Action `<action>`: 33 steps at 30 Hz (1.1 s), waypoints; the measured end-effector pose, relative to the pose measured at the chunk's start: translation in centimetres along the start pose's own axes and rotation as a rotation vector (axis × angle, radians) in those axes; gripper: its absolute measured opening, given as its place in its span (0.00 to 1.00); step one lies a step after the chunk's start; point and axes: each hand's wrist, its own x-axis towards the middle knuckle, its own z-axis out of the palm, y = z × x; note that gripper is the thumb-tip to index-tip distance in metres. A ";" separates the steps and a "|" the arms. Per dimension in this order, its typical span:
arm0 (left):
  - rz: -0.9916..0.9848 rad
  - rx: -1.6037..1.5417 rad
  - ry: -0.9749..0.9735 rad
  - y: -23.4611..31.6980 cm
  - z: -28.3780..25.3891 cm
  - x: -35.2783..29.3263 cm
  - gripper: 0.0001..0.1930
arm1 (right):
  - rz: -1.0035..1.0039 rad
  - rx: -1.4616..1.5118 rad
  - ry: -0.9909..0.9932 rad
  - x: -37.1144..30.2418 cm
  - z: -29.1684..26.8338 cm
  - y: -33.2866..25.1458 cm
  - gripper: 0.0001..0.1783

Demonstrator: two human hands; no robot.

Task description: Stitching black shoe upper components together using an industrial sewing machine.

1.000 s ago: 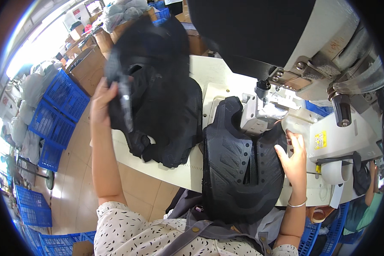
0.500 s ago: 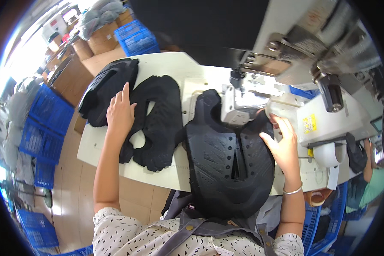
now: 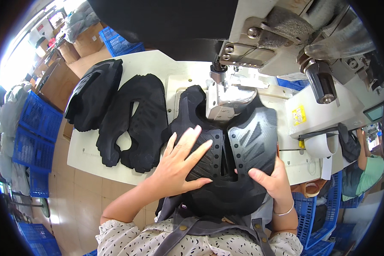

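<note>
A black shoe upper (image 3: 230, 198), with a row of eyelets on each side of its slit, lies at the sewing machine's work point (image 3: 226, 102). My left hand (image 3: 175, 168) rests on its left half, fingers spread. The right edge is in the grip of my right hand (image 3: 276, 181), thumb on top and the other fingers mostly hidden beneath. That right half is tilted up and catches the light. Beside it on the left lies another black upper (image 3: 147, 121), its edge against the first one. Farther left is a pile of black uppers (image 3: 94, 96).
The sewing machine head (image 3: 247, 53) overhangs the pale table (image 3: 85, 149). A white machine housing (image 3: 315, 111) and a white round part (image 3: 322, 145) stand at right. Blue crates (image 3: 40, 121) and cartons (image 3: 57, 85) line the left. Another person (image 3: 369, 170) is at far right.
My left hand has come from the left pile onto the upper at the machine. My right hand has slid down its right edge and lifted that side.
</note>
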 end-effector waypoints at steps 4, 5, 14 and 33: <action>-0.121 0.017 0.432 -0.8 0.5 -3.4 0.31 | -0.025 0.431 0.214 0.5 1.6 -2.2 0.18; -0.215 -0.585 0.081 -1.3 -0.7 -3.8 0.29 | -0.028 0.430 0.215 0.8 1.8 -2.5 0.18; -0.409 -1.732 0.165 3.1 -1.7 1.4 0.21 | -0.074 0.559 0.236 1.8 3.0 -2.6 0.17; -0.326 -1.613 0.258 3.0 -3.2 5.4 0.19 | -0.163 0.577 0.223 3.6 0.5 -1.8 0.19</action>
